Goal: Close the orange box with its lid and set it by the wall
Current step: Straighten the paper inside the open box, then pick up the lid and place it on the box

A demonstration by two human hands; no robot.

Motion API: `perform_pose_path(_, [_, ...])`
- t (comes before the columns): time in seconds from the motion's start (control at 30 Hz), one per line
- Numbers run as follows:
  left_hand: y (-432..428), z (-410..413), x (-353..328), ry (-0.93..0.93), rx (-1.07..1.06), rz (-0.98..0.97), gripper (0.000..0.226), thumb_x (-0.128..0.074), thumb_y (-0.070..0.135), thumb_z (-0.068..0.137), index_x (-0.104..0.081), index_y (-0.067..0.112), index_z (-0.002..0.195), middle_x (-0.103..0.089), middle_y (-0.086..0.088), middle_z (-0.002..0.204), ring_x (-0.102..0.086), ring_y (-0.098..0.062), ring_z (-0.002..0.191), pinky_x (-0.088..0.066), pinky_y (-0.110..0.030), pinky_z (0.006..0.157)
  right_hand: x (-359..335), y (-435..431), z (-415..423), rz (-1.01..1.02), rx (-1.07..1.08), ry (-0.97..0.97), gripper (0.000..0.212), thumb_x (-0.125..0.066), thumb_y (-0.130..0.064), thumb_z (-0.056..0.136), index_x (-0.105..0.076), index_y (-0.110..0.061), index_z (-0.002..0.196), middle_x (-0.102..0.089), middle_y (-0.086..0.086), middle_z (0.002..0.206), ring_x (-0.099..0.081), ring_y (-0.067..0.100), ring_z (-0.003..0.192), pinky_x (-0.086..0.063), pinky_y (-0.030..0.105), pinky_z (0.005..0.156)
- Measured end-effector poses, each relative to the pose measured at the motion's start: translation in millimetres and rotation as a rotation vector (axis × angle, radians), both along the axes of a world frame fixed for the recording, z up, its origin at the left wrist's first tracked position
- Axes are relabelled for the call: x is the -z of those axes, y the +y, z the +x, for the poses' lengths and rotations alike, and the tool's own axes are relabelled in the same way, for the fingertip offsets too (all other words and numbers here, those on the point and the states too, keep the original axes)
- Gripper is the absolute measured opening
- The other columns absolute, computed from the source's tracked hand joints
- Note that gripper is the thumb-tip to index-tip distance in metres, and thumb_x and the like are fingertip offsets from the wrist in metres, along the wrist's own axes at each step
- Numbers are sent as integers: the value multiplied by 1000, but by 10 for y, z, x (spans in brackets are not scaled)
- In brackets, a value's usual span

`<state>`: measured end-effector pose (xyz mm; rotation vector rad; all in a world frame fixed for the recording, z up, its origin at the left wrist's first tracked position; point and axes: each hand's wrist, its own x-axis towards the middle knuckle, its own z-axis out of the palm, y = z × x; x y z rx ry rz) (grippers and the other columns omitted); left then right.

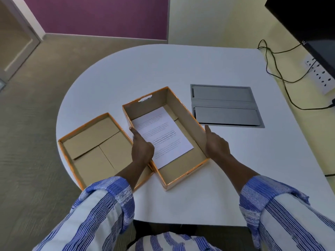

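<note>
The orange box (pixel 186 113) stands open in the middle of the white table (pixel 163 69), brown inside, with a printed white sheet (pixel 163 136) lying on its floor. Its lid (pixel 94 142), shallower and turned upside down, lies touching the box's left side near the table's left edge. My left hand (pixel 142 151) rests on the box's left wall with the index finger stretched along the rim. My right hand (pixel 216 145) presses against the outside of the right wall, index finger pointing forward. The box sits clamped between both hands.
A grey metal cable hatch (pixel 224 105) is set into the table just right of the box. A black cable (pixel 275 69), a white power strip (pixel 319 73) and a dark screen (pixel 308 20) sit at the right by the cream wall (pixel 208 19).
</note>
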<state>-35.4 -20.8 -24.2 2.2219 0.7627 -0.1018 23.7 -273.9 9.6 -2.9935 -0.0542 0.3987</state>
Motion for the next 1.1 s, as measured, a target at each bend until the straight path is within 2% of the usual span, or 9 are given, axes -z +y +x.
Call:
perform_pose_path(0.1, [20, 33, 48, 28, -53, -86, 93, -50, 3, 92, 10, 17, 162, -65, -18, 103, -65, -25, 77, -55, -36, 58, -5, -50, -42, 28, 41, 46, 68, -48, -11, 89, -25, -21, 152, -64, 12, 118, -63, 34, 104, -44, 37, 78])
perform_pose_path(0.2, [15, 28, 104, -4, 11, -77, 84, -45, 5, 92, -1, 16, 163, -64, -12, 89, -64, -24, 71, -57, -39, 63, -69, -168, -139, 14, 71, 129, 56, -56, -21, 86, -40, -16, 139, -67, 12, 113, -64, 34, 100, -41, 33, 73])
perform_pose_path(0.33, [-62, -63, 121, -72, 151, -17, 74, -45, 10, 94, -14, 14, 162, -68, -17, 118, -68, -32, 90, -53, -34, 74, -158, -342, -270, -26, 88, 302, 28, -48, -34, 89, -56, -10, 103, -73, 6, 75, -68, 20, 65, -42, 27, 59])
perform_pose_path(0.47, [-124, -155, 148, -128, 234, -21, 68, -42, 23, 91, -26, 21, 157, -67, -11, 131, -67, -33, 105, -57, -42, 87, -275, -390, -322, 27, 231, 651, 36, -46, -27, 95, -65, 3, 92, -72, 13, 58, -69, 19, 46, -54, 26, 54])
perform_pose_path(0.6, [-124, -262, 178, -133, 272, -27, 67, -42, 26, 91, -29, 20, 157, -66, -10, 134, -68, -31, 107, -58, -46, 90, -404, -353, -390, 29, 317, 914, 44, -40, -18, 99, -57, 17, 120, -75, 18, 68, -73, 23, 57, -56, 24, 50])
perform_pose_path(0.7, [-89, -316, 200, -142, 284, -52, 67, -47, 35, 96, -29, 18, 158, -58, -11, 146, -64, -30, 118, -55, -47, 97, -414, -305, -400, 14, 407, 980, 53, -49, -26, 100, -49, 16, 132, -74, 29, 99, -75, 36, 88, -62, 36, 73])
perform_pose_path(0.8, [22, -366, 219, -177, 233, -101, 72, -50, 47, 96, -30, 17, 158, -54, -8, 149, -64, -26, 114, -54, -43, 94, -567, -98, -378, -219, 301, 825, 63, -52, -42, 99, -41, 0, 146, -63, 23, 130, -69, 34, 105, -53, 41, 96])
perform_pose_path(0.9, [261, -474, 281, -197, 126, -67, 63, -49, 45, 101, -39, 13, 154, -54, -12, 145, -63, -27, 117, -52, -39, 96, -797, 273, -324, -473, 37, 442, 57, -44, -51, 99, -52, -14, 141, -58, 9, 139, -59, 28, 122, -44, 34, 91])
perform_pose_path(1.1, [998, -851, 457, -81, -115, 158, 62, -57, 38, 97, -45, 3, 146, -49, -23, 141, -46, -39, 131, -42, -49, 105, -830, 1330, -351, -73, -189, 57, 53, -53, -55, 95, -60, -10, 122, -65, 10, 123, -61, 31, 116, -40, 34, 77])
